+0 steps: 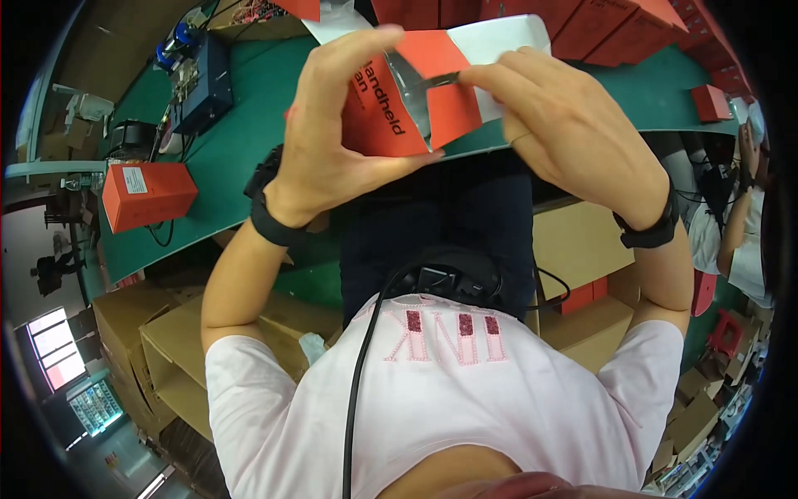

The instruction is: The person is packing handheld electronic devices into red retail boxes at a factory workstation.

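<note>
Above the front edge of the green table, my left hand [320, 137] grips an orange-red carton [370, 116] with black lettering, thumb along its lower edge and fingers over the top. The carton is tilted, and its end facing right is open. A white-lined flap [507, 41] sticks out beyond my right hand. Something grey and shiny, like plastic film, shows inside the opening. My right hand [573, 125] pinches a thin dark strip [439, 81] at that opening between thumb and forefinger. What the strip belongs to is hidden inside the carton.
Orange-red cartons [623, 33] stand in rows at the back right. Another carton [150, 195] sits at the table's left, near a blue bench device [204, 91]. A small carton [711, 103] lies right, near a co-worker's arm [740, 200]. Cardboard boxes [170, 349] flank my body below.
</note>
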### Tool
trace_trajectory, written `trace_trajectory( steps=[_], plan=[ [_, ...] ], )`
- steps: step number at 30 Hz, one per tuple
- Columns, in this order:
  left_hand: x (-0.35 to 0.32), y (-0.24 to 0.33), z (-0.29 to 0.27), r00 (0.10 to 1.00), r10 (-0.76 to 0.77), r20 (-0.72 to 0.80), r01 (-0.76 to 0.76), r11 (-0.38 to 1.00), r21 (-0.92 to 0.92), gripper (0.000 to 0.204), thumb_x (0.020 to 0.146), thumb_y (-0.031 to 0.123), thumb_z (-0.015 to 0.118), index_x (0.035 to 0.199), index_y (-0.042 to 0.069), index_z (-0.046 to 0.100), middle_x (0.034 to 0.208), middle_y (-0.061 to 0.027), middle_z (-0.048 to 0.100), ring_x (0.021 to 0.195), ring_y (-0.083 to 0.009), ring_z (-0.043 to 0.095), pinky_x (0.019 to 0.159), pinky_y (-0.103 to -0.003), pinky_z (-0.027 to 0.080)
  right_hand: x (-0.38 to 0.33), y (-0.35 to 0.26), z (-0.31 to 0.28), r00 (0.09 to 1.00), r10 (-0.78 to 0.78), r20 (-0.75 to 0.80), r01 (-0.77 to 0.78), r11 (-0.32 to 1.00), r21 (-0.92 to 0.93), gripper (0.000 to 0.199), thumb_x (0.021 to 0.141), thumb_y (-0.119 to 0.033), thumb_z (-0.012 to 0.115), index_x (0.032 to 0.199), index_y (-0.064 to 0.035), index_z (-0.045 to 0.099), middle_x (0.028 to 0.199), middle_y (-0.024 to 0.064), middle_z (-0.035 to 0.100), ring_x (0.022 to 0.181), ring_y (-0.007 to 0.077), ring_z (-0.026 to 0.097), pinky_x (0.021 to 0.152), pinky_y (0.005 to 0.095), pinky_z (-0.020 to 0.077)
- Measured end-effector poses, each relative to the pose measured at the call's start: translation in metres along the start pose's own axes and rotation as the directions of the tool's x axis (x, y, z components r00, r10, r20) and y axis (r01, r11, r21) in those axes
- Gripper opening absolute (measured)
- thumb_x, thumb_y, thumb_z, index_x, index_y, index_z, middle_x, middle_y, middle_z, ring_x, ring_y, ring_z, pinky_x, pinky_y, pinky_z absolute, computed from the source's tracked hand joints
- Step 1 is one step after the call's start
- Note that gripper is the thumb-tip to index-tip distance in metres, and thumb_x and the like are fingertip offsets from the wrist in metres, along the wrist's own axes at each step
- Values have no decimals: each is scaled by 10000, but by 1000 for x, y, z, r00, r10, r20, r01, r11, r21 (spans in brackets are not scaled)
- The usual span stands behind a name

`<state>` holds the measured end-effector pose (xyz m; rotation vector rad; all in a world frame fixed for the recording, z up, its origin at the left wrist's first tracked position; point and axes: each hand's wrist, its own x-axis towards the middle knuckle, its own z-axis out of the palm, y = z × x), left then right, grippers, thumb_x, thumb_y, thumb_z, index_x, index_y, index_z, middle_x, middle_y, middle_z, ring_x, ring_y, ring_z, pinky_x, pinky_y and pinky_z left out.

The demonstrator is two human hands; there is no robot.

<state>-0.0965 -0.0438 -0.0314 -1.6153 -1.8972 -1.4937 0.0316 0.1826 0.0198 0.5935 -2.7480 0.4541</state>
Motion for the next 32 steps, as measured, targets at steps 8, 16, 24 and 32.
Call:
trace_trajectory(
  steps=[8, 16, 24, 32],
  plan=[
    [5, -9, -10, 998, 60, 24, -62, 994, 89, 848, 531, 208, 998, 1253, 88, 570, 1265, -130, 589, 1160, -310, 595, 939, -387, 516, 7, 14, -14, 998, 60, 17, -61, 898, 436, 143, 998, -134, 588, 1029, -15, 660, 833, 69, 573, 744, 166, 572, 665, 311, 450],
    [23, 6, -6, 981, 154, 115, -176, 962, 208, 747, 533, 293, 993, 1151, 107, 619, 1218, -151, 593, 998, -297, 657, 805, -377, 577, 5, 9, -18, 972, 82, 219, -153, 933, 327, 504, 935, -124, 654, 1432, -160, 575, 817, 157, 665, 690, 258, 630, 640, 369, 482],
    [34, 20, -12, 957, 147, 251, -243, 879, 411, 742, 531, 328, 963, 1150, 94, 630, 1201, -116, 589, 915, -278, 665, 781, -376, 584, -11, 1, -1, 986, 169, 1, -168, 977, 132, 593, 914, -181, 689, 1466, -105, 487, 865, 211, 677, 759, 372, 655, 678, 434, 500],
    [45, 33, -7, 925, -75, 371, -73, 927, 369, 898, 578, 180, 928, 1393, 79, 563, 1341, -149, 553, 1208, -333, 592, 997, -408, 516, 10, 19, 11, 992, -24, -127, 22, 1000, -19, 595, 869, -215, 742, 1393, -94, 489, 929, 210, 705, 884, 386, 684, 763, 432, 536]
  ],
)
